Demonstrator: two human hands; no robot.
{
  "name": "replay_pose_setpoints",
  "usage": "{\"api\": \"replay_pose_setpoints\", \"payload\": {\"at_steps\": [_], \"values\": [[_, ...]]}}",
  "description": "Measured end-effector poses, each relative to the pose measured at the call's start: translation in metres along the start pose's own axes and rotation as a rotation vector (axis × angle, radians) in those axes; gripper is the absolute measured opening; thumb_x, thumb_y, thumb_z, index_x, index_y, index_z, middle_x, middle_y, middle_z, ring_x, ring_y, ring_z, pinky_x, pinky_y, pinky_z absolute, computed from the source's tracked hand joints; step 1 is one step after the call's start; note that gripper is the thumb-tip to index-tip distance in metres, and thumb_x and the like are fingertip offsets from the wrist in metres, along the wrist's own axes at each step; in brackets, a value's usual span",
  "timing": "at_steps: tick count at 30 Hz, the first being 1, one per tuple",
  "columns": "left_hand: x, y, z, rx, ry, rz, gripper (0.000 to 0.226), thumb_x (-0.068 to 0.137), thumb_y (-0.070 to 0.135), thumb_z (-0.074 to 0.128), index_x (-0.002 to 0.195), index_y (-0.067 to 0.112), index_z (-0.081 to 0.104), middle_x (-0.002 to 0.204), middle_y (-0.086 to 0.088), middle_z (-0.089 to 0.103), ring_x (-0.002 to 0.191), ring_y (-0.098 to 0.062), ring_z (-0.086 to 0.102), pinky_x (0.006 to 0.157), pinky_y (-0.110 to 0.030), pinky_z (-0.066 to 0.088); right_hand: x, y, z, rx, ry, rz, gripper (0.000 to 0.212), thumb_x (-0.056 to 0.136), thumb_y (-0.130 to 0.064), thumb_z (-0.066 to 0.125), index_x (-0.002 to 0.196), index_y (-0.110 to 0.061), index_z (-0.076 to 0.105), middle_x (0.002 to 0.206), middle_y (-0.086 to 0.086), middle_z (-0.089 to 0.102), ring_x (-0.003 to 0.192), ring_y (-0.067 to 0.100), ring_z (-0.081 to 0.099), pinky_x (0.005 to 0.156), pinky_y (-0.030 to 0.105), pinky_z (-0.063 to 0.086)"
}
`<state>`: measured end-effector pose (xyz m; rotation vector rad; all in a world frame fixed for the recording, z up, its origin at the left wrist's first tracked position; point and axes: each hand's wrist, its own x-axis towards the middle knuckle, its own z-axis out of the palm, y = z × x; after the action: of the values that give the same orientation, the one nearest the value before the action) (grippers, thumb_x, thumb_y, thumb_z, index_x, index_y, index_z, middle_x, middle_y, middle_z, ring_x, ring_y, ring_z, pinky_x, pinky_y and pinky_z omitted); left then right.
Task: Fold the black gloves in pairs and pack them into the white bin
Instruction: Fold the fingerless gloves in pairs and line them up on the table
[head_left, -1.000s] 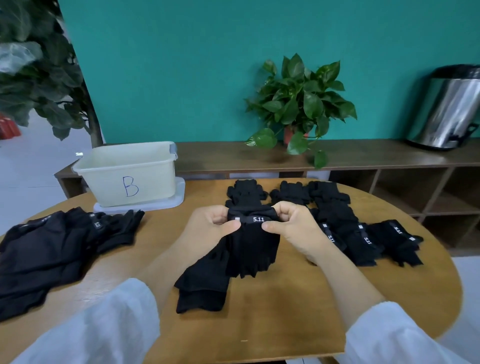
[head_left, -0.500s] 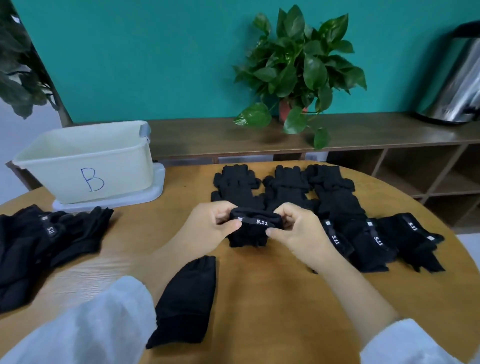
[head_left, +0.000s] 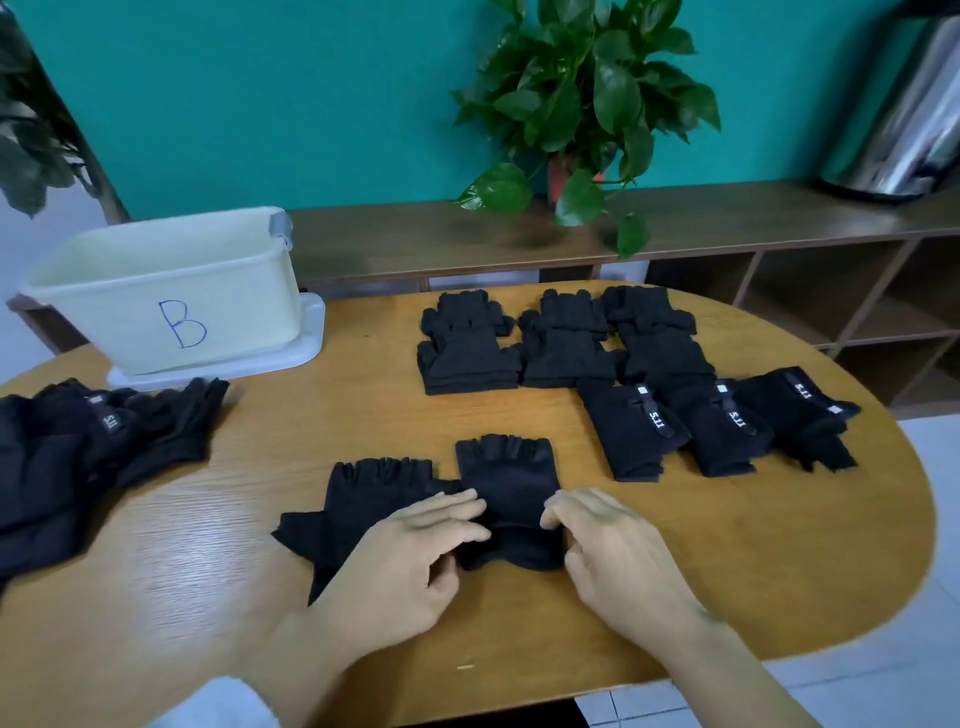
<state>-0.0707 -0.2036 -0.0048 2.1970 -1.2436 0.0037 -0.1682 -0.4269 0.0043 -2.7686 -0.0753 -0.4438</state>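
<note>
Two black fingerless gloves lie flat side by side near the table's front edge: the right glove (head_left: 506, 483) and the left glove (head_left: 363, 506), finger stubs pointing away. The left hand (head_left: 410, 566) rests over both with fingers loosely curled, its fingertips on the right glove's cuff; the right hand (head_left: 618, 556) touches that cuff's other side, fingers bent (whether either pinches the cloth, I cannot tell). Beyond lie folded pairs (head_left: 470, 358) and strapped gloves (head_left: 631, 431); an unsorted heap (head_left: 78, 447) lies left, before the white bin (head_left: 156, 291) marked B.
</note>
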Motion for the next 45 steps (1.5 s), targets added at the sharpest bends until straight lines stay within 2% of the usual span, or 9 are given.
{"api": "replay_pose_setpoints", "payload": {"at_steps": [5,7,10,12,15,34,37,40,45], "values": [[0.018,0.006,-0.012,-0.057,0.14,-0.124,0.047,0.093,-0.003,0.047,0.132,0.019,0.06,0.144,0.014,0.045,0.138,0.014,0.024,0.117,-0.013,0.014,0.016,-0.015,-0.004,0.026,0.186,0.116,0.032,0.066,0.01,0.069,0.089,-0.012,0.07,0.09,-0.003,0.071,0.086,0.017,0.067,0.062,0.013,0.042],[0.029,0.007,-0.007,0.053,0.081,-0.147,0.041,0.103,0.015,0.039,0.144,0.016,0.046,0.153,0.007,0.035,0.141,0.009,0.012,0.117,-0.013,0.006,0.03,-0.028,0.002,-0.008,0.14,0.125,0.03,0.087,-0.003,0.063,0.116,-0.008,0.066,0.12,0.006,0.067,0.117,0.023,0.06,0.089,0.026,0.049],[0.034,0.004,0.011,0.271,-0.109,-0.167,0.073,0.094,0.051,0.001,0.154,0.017,0.022,0.163,0.001,0.013,0.142,0.001,-0.006,0.117,-0.018,-0.007,0.042,-0.039,0.017,-0.077,-0.201,0.173,0.058,0.105,-0.04,0.024,0.154,-0.01,0.019,0.163,0.008,0.012,0.151,0.018,0.004,0.118,0.027,-0.001],[0.03,0.0,0.018,0.38,-0.174,-0.198,0.087,0.083,0.057,-0.016,0.156,0.019,0.011,0.164,0.002,0.002,0.145,-0.003,-0.012,0.118,-0.022,-0.01,0.043,-0.04,0.024,-0.124,-0.351,0.208,0.083,0.086,-0.059,-0.012,0.155,-0.014,-0.004,0.162,0.004,-0.014,0.147,0.013,-0.018,0.116,0.028,-0.014],[0.028,-0.004,0.019,0.434,-0.169,-0.218,0.093,0.079,0.065,-0.027,0.156,0.025,0.005,0.164,0.004,-0.002,0.148,-0.009,-0.012,0.116,-0.025,-0.012,0.039,-0.035,0.031,-0.149,-0.394,0.227,0.097,0.065,-0.061,-0.027,0.151,-0.017,-0.015,0.159,0.002,-0.023,0.142,0.01,-0.027,0.115,0.029,-0.018],[0.035,-0.012,0.018,0.446,-0.15,-0.288,0.091,0.078,0.065,-0.021,0.156,0.025,0.001,0.164,0.001,-0.003,0.15,-0.011,-0.009,0.121,-0.031,-0.003,0.044,-0.028,0.03,-0.074,-0.451,0.237,0.083,0.084,-0.064,-0.012,0.153,-0.019,-0.01,0.16,-0.002,-0.02,0.144,0.007,-0.024,0.117,0.027,-0.016],[0.035,-0.007,0.011,0.415,-0.088,-0.26,0.091,0.082,0.064,-0.016,0.157,0.02,0.011,0.164,-0.001,0.005,0.15,-0.011,-0.004,0.119,-0.027,-0.006,0.047,-0.032,0.019,0.026,-0.373,0.232,0.063,0.103,-0.05,0.012,0.156,-0.015,0.009,0.164,0.0,0.003,0.149,0.009,-0.006,0.119,0.024,-0.008],[0.031,-0.001,-0.005,0.37,-0.016,-0.262,0.082,0.092,0.061,-0.004,0.155,0.014,0.018,0.163,-0.003,0.013,0.15,-0.011,0.003,0.119,-0.023,-0.004,0.052,-0.046,0.011,0.002,-0.209,0.158,0.044,0.106,-0.036,0.028,0.132,-0.009,0.051,0.136,0.003,0.054,0.137,0.018,0.039,0.115,0.03,0.026],[-0.005,0.0,-0.035,0.362,0.057,-0.299,0.06,0.104,0.047,0.027,0.154,0.012,0.026,0.162,-0.003,0.02,0.15,-0.012,0.01,0.121,-0.025,0.004,0.063,-0.08,0.007,-0.042,-0.153,0.112,0.039,0.104,-0.034,0.037,0.133,-0.013,0.054,0.132,0.003,0.059,0.126,0.018,0.05,0.098,0.031,0.042]]}}
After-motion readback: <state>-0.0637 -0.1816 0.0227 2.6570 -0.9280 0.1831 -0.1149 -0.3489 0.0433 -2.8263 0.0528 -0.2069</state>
